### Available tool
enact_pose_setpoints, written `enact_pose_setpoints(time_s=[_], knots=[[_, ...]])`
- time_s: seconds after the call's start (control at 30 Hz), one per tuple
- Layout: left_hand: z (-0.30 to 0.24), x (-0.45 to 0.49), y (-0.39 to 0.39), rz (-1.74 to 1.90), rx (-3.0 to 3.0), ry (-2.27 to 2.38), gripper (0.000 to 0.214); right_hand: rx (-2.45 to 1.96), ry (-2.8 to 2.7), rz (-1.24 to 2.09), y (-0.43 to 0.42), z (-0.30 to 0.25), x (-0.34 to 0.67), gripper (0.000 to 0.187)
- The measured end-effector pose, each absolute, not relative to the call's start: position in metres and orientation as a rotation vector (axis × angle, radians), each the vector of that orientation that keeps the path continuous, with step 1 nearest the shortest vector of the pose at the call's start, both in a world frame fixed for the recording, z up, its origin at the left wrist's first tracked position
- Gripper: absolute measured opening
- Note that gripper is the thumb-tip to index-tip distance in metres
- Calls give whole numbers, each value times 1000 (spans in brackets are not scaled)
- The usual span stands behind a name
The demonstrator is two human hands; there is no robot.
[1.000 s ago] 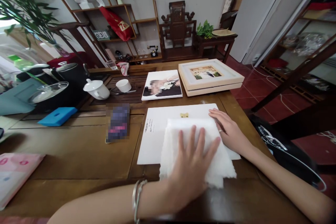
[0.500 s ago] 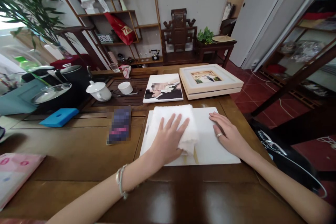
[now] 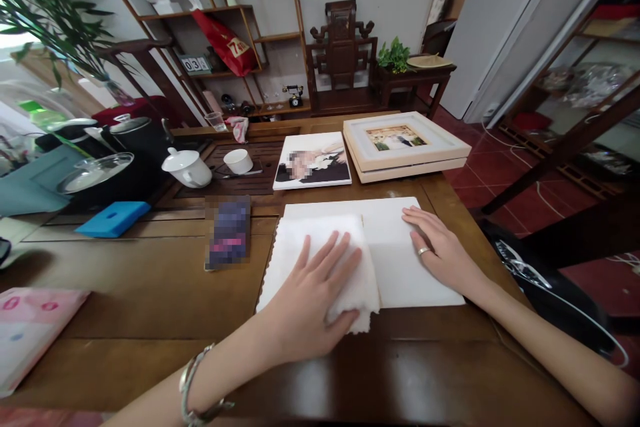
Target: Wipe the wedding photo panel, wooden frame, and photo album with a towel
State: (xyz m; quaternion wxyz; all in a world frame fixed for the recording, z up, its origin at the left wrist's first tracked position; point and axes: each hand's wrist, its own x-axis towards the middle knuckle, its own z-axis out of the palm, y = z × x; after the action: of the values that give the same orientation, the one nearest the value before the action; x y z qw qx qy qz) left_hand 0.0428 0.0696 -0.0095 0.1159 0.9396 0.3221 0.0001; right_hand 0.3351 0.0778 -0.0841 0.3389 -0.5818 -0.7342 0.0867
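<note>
A flat white board (image 3: 400, 260) lies on the wooden table (image 3: 140, 280) in front of me. A white cloth (image 3: 300, 247) covers the board's left part. My left hand (image 3: 310, 300) presses flat on the cloth, fingers spread, thumb at the cloth's near edge. My right hand (image 3: 440, 250), with a ring on one finger, rests flat and open on the board's right edge. A bracelet is on my left wrist.
Behind the board lie a photo print (image 3: 313, 160) and a framed picture (image 3: 405, 143). A blurred dark object (image 3: 227, 230) lies left of the board. A white teapot (image 3: 185, 167), a cup (image 3: 237, 161), a blue box (image 3: 113, 219), and a pink pack (image 3: 30, 327) are further left.
My left hand slid the cloth from the board's near middle up to its far left, then back toward me along the left side. My right hand stayed on the right edge.
</note>
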Motion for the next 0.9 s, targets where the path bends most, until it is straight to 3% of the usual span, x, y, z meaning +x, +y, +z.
enact_pose_setpoints(time_s=[0.3,0.57,0.9], knots=[[-2,38,75,3,2784,825,65,-1519,-1916,230,78,-84,335,33],[-9,22,61,52,3180,721,73,-1513,-1917,252,78,-83,335,33],[-3,-8,64,-140,2924,569,89,-1520,-1891,286,77,-81,335,33]])
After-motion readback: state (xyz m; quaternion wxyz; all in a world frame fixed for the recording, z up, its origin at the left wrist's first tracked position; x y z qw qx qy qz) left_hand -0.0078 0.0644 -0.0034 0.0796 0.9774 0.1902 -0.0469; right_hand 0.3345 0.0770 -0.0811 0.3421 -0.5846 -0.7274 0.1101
